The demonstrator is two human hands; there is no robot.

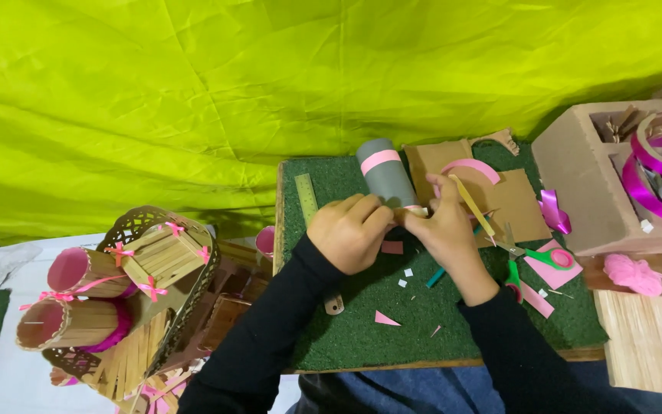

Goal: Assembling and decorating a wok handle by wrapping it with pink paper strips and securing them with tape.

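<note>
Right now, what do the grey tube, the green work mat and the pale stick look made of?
Grey tube: likely a card tube wrapped in matte grey paper, with a pink paper band; no shine. Green work mat: looks like artificial turf or coarse felt, fuzzy and speckled, on a wooden board. Pale stick in the right hand: probably a flat, unfinished wooden craft stick. The left hand steadies the tube's end.

The person wore long black sleeves [270,322] that reached both wrists, leaving the left hand [350,230] and right hand [450,230] bare. Blue denim trousers [392,391] showed at the lap below.
</note>
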